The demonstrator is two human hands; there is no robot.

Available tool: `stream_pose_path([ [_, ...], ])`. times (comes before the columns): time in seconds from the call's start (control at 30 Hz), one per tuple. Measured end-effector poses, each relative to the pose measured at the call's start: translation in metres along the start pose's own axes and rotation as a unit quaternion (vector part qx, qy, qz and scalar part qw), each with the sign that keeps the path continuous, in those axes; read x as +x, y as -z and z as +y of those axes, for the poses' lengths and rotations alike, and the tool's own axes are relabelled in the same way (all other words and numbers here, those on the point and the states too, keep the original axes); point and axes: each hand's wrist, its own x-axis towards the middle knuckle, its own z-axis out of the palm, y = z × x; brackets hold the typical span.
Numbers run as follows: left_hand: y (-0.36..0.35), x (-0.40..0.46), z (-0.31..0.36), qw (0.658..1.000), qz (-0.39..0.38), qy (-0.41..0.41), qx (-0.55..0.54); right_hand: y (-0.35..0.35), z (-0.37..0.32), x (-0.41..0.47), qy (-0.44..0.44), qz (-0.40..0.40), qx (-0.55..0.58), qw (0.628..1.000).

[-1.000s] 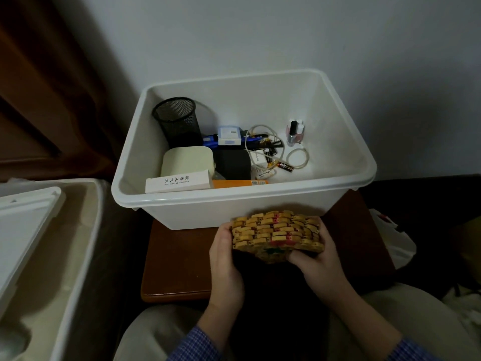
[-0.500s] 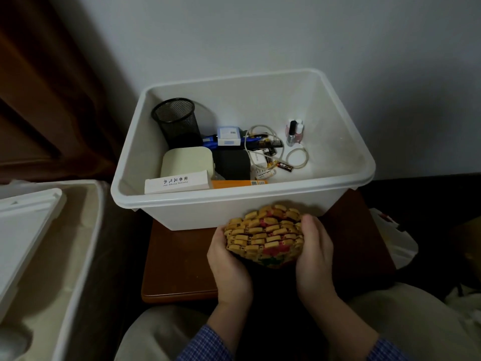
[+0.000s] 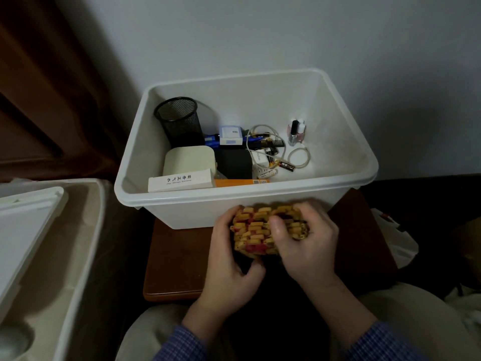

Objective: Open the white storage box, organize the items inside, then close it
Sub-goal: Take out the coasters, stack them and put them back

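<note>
Since the earlier frames the yellow-and-red beaded wooden mat (image 3: pixel 263 230) is being rolled from a flat slab into a tighter bundle, with the left hand (image 3: pixel 229 259) clasping its near-left edge and the right hand (image 3: pixel 304 246) curling its thumb and fingers over the top, both just in front of the open white plastic storage box (image 3: pixel 346 183). To do this well, the hands are probably best squeezing evenly from both ends so the linked beads are not springing apart. The bundle's long axis is running left to right between the palms, parallel to the box's near wall, its bulging face pointing up.
</note>
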Motion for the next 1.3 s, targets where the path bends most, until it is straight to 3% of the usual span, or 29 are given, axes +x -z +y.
stream_pose_path([
  [0.13, 0.011, 0.005, -0.002, 0.995, -0.034, 0.049, -0.085, 0.0, -0.005, 0.0, 0.016, -0.073, 0.0, 0.997],
  [0.23, 0.01, 0.002, 0.001, 0.984, 0.009, 0.088, -0.157, 0.012, 0.007, -0.004, -0.097, -0.183, 0.167, 0.964],
  [0.33, 0.009, 0.0, 0.001, 0.98, 0.012, 0.086, -0.176, 0.02, 0.021, -0.012, -0.146, -0.214, 0.247, 0.934],
  [0.47, -0.001, -0.002, 0.005, 0.98, 0.015, 0.085, -0.181, 0.018, 0.021, -0.016, -0.163, -0.196, 0.23, 0.939],
  [0.67, 0.001, 0.006, 0.01, 0.988, 0.039, 0.036, -0.147, 0.027, 0.007, -0.011, -0.073, -0.109, 0.202, 0.971],
  [0.8, -0.003, 0.005, 0.002, 0.986, -0.016, 0.085, -0.145, 0.026, 0.015, -0.012, -0.122, -0.137, 0.193, 0.964],
  [1.0, -0.006, 0.005, -0.004, 0.978, 0.0, 0.077, -0.193, 0.028, 0.028, -0.008, -0.142, -0.168, 0.22, 0.95],
  [1.13, -0.017, 0.008, 0.003, 0.954, 0.07, 0.092, -0.276, 0.031, 0.026, -0.007, -0.164, -0.189, 0.279, 0.927],
  [1.3, -0.024, 0.017, 0.004, 0.954, 0.183, 0.184, -0.15, 0.033, 0.026, -0.01, -0.156, -0.216, 0.276, 0.923],
])
